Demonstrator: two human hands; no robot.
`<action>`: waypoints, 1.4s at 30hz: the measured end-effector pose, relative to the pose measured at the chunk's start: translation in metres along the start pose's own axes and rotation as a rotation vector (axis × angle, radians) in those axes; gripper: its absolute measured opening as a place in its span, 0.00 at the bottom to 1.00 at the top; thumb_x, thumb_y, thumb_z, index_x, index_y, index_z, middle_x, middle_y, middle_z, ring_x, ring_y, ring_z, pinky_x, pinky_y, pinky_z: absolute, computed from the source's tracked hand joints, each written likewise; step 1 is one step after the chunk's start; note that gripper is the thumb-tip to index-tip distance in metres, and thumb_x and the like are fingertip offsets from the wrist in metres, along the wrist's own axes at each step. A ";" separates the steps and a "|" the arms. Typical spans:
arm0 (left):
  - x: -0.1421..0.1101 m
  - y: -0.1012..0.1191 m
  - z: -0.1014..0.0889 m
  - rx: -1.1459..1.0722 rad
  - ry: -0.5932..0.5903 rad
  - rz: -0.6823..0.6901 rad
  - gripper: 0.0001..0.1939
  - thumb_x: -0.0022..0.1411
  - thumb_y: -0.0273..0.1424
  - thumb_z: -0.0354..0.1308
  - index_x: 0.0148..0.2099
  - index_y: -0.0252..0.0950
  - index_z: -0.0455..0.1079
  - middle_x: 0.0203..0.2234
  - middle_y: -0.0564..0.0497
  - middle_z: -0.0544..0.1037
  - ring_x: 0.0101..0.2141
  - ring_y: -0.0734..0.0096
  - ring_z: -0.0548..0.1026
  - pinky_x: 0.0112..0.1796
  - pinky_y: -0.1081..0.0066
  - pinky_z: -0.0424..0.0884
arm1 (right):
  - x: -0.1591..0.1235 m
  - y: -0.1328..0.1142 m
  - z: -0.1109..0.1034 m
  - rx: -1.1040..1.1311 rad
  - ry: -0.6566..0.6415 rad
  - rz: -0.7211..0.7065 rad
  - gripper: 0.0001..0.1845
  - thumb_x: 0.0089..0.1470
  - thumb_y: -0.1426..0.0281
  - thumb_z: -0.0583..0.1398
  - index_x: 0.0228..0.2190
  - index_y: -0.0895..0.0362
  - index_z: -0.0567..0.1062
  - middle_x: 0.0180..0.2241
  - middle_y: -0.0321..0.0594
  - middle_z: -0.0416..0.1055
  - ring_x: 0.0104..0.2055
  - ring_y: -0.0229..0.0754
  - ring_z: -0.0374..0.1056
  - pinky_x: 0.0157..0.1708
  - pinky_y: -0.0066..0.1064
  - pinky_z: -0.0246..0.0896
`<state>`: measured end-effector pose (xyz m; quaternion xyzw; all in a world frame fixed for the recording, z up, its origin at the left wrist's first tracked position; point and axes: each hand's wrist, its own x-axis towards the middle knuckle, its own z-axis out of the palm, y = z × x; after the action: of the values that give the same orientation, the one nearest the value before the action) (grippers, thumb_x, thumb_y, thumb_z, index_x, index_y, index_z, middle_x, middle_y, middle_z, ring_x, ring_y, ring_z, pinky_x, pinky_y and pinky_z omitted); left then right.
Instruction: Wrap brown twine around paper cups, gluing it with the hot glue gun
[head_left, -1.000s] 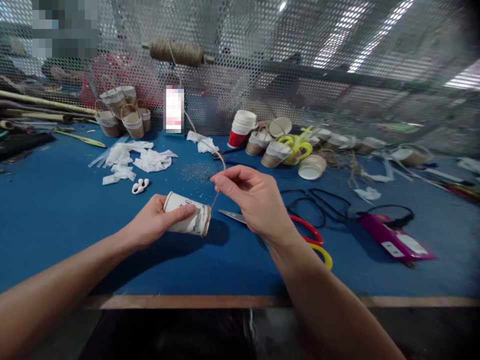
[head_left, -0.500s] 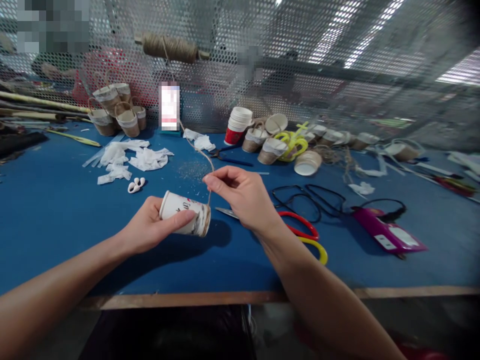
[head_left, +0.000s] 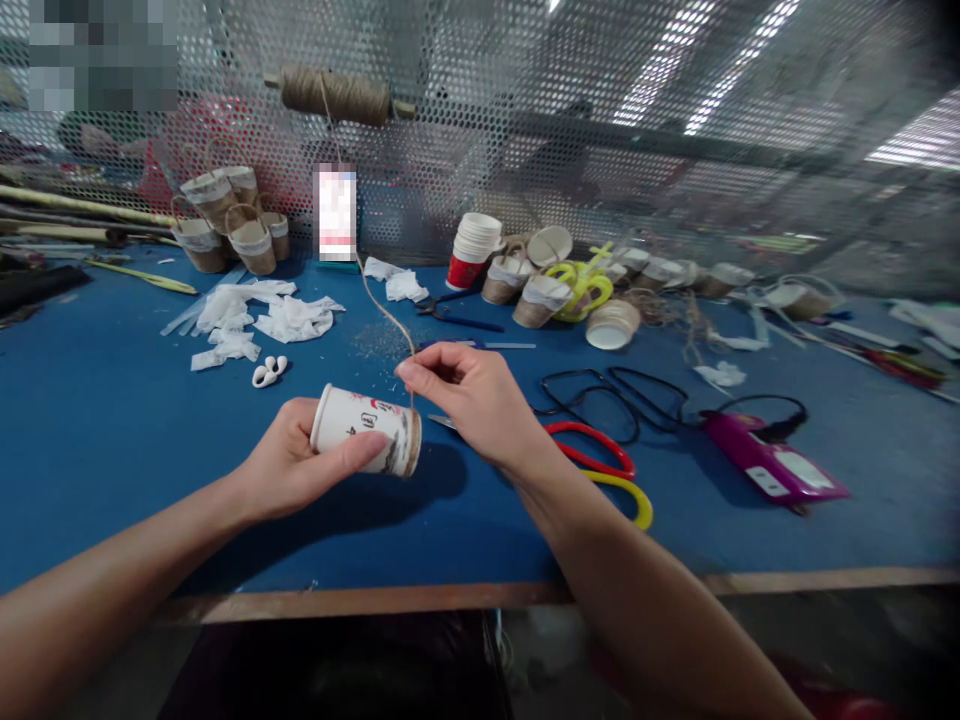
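Note:
My left hand is closed around a white printed paper cup, which lies tipped on its side above the table. Brown twine is wound round the cup's base end, at the right. Between thumb and forefinger, my right hand pinches the strand just above that end. From there the strand runs up past the phone to a twine spool mounted on the mesh. Under my right wrist lie scissors with one red and one yellow handle loop, their blades partly hidden.
Twine-wrapped baskets stand at the back left, near crumpled white cloth and white earbuds. Stacked paper cups, pliers and a yellow ribbon bow are behind my hands. A purple power strip lies at right.
The cup has turned a little in my left hand, showing more of its print. My right hand has shifted slightly left with the twine still pinched.

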<state>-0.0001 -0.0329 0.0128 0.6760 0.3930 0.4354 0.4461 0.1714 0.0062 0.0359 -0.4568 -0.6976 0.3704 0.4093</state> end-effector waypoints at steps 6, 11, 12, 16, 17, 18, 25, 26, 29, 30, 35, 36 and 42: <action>-0.001 0.001 0.000 0.088 0.017 0.110 0.08 0.51 0.27 0.56 0.22 0.31 0.69 0.13 0.55 0.67 0.15 0.82 0.60 0.14 0.82 0.58 | 0.000 0.001 0.001 0.001 -0.029 0.008 0.08 0.46 0.67 0.60 0.24 0.60 0.72 0.23 0.34 0.68 0.25 0.32 0.61 0.27 0.26 0.58; -0.002 0.001 -0.001 0.162 0.040 0.219 0.07 0.52 0.26 0.55 0.22 0.32 0.69 0.14 0.54 0.70 0.15 0.81 0.62 0.15 0.82 0.59 | -0.001 0.001 0.002 0.020 -0.044 0.012 0.08 0.46 0.67 0.59 0.24 0.61 0.72 0.23 0.35 0.68 0.25 0.32 0.61 0.27 0.26 0.57; -0.002 0.001 -0.001 0.175 0.044 0.235 0.08 0.52 0.26 0.55 0.22 0.32 0.69 0.14 0.54 0.70 0.15 0.80 0.62 0.15 0.82 0.59 | -0.001 0.001 0.002 0.024 -0.046 0.012 0.08 0.46 0.67 0.59 0.24 0.61 0.72 0.23 0.35 0.68 0.25 0.32 0.61 0.27 0.26 0.57; -0.003 0.001 -0.001 0.234 0.070 0.259 0.11 0.51 0.27 0.56 0.18 0.33 0.67 0.11 0.55 0.66 0.14 0.79 0.61 0.15 0.80 0.60 | -0.002 0.002 0.002 0.037 -0.060 0.019 0.08 0.46 0.67 0.60 0.24 0.60 0.72 0.23 0.35 0.68 0.25 0.33 0.61 0.28 0.27 0.57; -0.003 0.001 -0.001 0.248 0.076 0.249 0.12 0.51 0.27 0.56 0.17 0.34 0.67 0.11 0.55 0.66 0.14 0.79 0.61 0.15 0.79 0.60 | -0.002 0.003 0.002 0.041 -0.065 0.025 0.08 0.45 0.67 0.60 0.24 0.60 0.72 0.23 0.35 0.68 0.26 0.33 0.61 0.28 0.27 0.57; -0.004 0.001 -0.001 0.260 0.083 0.237 0.12 0.51 0.28 0.56 0.17 0.34 0.67 0.11 0.55 0.66 0.14 0.79 0.61 0.15 0.79 0.60 | -0.002 0.003 0.002 0.046 -0.070 0.031 0.08 0.45 0.67 0.60 0.24 0.60 0.72 0.24 0.35 0.68 0.26 0.33 0.61 0.28 0.27 0.57; -0.005 0.002 -0.001 0.250 0.096 0.215 0.11 0.50 0.27 0.58 0.17 0.36 0.69 0.10 0.54 0.67 0.14 0.77 0.62 0.16 0.77 0.63 | -0.002 0.005 0.002 0.088 -0.100 0.069 0.08 0.44 0.67 0.61 0.24 0.60 0.72 0.24 0.35 0.69 0.26 0.33 0.61 0.28 0.27 0.57; -0.005 0.002 -0.001 0.237 0.098 0.207 0.10 0.49 0.27 0.58 0.17 0.36 0.69 0.10 0.54 0.67 0.14 0.77 0.62 0.16 0.78 0.63 | -0.002 0.005 0.003 0.093 -0.105 0.073 0.08 0.44 0.66 0.61 0.24 0.60 0.73 0.24 0.35 0.69 0.26 0.33 0.61 0.28 0.27 0.57; -0.005 0.001 0.000 0.130 0.103 0.112 0.07 0.48 0.27 0.60 0.20 0.34 0.72 0.13 0.54 0.70 0.16 0.78 0.64 0.17 0.79 0.63 | 0.000 0.007 0.003 0.066 -0.122 0.084 0.10 0.45 0.65 0.60 0.25 0.60 0.73 0.24 0.36 0.70 0.26 0.34 0.62 0.28 0.28 0.57; -0.004 0.000 0.001 0.058 0.108 0.056 0.05 0.48 0.28 0.60 0.23 0.34 0.73 0.15 0.53 0.72 0.17 0.77 0.66 0.19 0.79 0.65 | 0.001 0.009 0.003 0.030 -0.124 0.083 0.10 0.46 0.65 0.59 0.26 0.61 0.74 0.25 0.37 0.70 0.27 0.35 0.63 0.29 0.28 0.57; 0.003 -0.005 0.003 -0.368 0.198 -0.209 0.08 0.48 0.32 0.62 0.28 0.32 0.75 0.21 0.51 0.77 0.22 0.76 0.71 0.25 0.78 0.68 | 0.005 0.013 0.002 -0.182 0.018 0.041 0.12 0.50 0.64 0.56 0.29 0.61 0.72 0.27 0.41 0.71 0.30 0.38 0.65 0.32 0.30 0.59; 0.005 -0.006 0.003 -0.420 0.223 -0.239 0.08 0.47 0.32 0.62 0.27 0.31 0.75 0.20 0.51 0.77 0.22 0.76 0.71 0.24 0.78 0.68 | 0.004 0.012 0.001 -0.188 0.040 0.036 0.12 0.51 0.63 0.55 0.29 0.60 0.71 0.26 0.40 0.70 0.28 0.37 0.65 0.31 0.30 0.59; 0.013 -0.007 0.004 -0.540 0.304 -0.292 0.07 0.46 0.30 0.63 0.25 0.30 0.74 0.19 0.52 0.76 0.20 0.78 0.71 0.23 0.79 0.68 | -0.005 -0.004 -0.009 0.028 -0.218 0.086 0.13 0.50 0.61 0.56 0.25 0.59 0.69 0.23 0.36 0.68 0.25 0.34 0.64 0.26 0.27 0.58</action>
<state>0.0063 -0.0200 0.0087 0.3974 0.4181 0.5510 0.6030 0.1792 0.0014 0.0413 -0.4375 -0.7124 0.4448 0.3213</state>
